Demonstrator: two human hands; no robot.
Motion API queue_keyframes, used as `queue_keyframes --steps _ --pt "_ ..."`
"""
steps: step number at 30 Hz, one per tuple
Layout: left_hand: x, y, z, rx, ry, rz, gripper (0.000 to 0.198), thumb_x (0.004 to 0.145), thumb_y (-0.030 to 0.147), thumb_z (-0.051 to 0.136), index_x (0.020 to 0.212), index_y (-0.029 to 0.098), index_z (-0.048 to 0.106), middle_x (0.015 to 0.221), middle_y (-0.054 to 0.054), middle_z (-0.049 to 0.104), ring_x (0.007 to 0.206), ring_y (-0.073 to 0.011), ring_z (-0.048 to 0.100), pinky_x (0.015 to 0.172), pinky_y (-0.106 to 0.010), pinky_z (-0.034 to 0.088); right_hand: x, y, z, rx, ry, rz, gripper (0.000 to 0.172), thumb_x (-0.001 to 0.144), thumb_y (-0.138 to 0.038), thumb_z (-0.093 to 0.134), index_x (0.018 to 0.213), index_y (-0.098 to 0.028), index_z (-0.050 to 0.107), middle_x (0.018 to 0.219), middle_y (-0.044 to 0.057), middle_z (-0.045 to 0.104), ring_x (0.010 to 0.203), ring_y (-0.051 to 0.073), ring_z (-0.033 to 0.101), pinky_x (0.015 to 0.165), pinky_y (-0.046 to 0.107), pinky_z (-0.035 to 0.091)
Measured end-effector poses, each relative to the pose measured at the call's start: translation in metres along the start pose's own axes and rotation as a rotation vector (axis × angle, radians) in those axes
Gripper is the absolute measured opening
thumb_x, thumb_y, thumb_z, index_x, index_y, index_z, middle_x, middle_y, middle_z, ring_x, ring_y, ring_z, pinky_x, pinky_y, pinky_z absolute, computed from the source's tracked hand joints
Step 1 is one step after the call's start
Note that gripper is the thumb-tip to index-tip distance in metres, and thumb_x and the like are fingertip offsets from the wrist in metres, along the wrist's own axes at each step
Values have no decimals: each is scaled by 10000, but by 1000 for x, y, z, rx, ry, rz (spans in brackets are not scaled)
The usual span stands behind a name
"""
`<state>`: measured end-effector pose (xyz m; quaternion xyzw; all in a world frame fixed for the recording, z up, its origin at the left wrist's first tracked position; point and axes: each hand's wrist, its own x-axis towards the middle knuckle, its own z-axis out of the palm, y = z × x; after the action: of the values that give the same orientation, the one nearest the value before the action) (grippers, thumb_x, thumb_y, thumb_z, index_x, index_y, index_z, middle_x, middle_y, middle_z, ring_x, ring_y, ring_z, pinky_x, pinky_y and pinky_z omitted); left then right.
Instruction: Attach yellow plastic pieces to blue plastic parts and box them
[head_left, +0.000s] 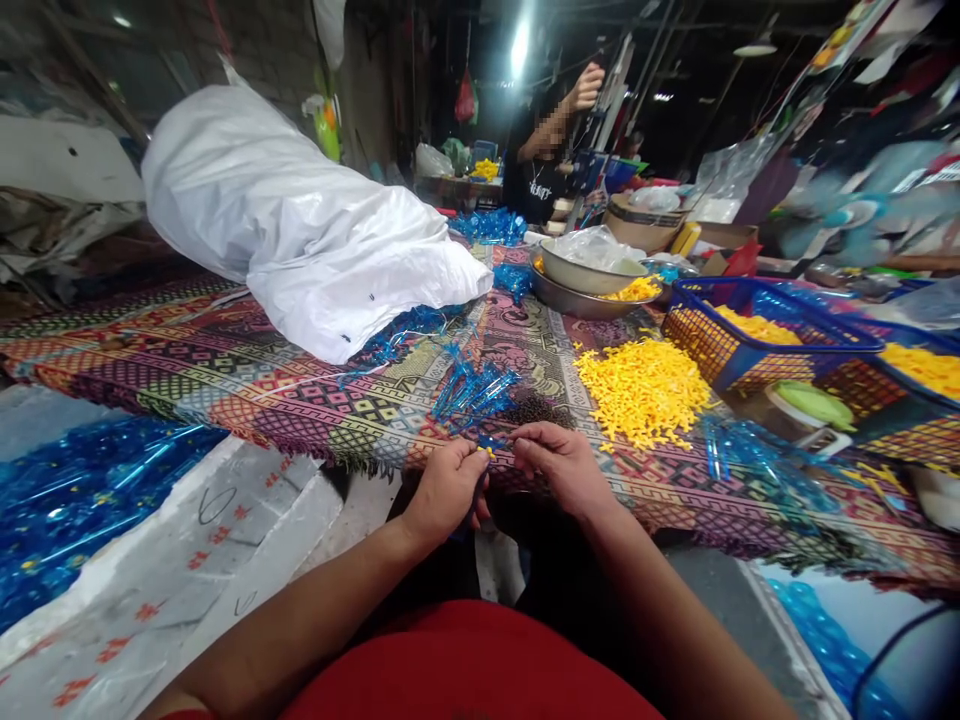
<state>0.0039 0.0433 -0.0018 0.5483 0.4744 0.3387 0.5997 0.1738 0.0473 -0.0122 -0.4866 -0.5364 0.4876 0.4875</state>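
At the near edge of the patterned cloth (337, 400), my left hand (448, 485) is closed with a small yellow piece (486, 452) at its fingertips. A bit of blue shows beside that piece, between the hands. My right hand (559, 465) is just to the right, its fingers pinched together; whatever they hold is too small to make out. Just beyond both hands lie clear blue plastic pieces (476, 390) and a patch of small dark bits (538, 408). A heap of yellow pieces (645, 390) sits to the right.
A large white sack (300, 200) rests on the left. Stacked metal bowls (589, 265), blue baskets (772, 340) and a green-lidded mug (814, 405) stand at the right. Blue plastic fills a foam box (225, 540) at lower left. Across the table is a person (536, 175) with a raised hand.
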Motion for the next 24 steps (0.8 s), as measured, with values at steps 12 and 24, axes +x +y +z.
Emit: queue_keyframes --steps 12,24 --pt "-5 -2 1 310 35 157 235 842 345 390 715 178 495 525 36 508 400 -103 502 373 -201 354 -18 -18 9 -134 -87 -176 89 741 -264 625 780 -198 671 701 -1 580 555 101 521 472 221 435" --pt "-13 1 2 413 88 248 227 825 279 438 654 176 546 539 10 538 523 -122 515 495 -224 355 -23 -14 10 -485 -25 -415 79 794 -198 570 815 -200 645 724 16 625 671 135 575 606 249 459"
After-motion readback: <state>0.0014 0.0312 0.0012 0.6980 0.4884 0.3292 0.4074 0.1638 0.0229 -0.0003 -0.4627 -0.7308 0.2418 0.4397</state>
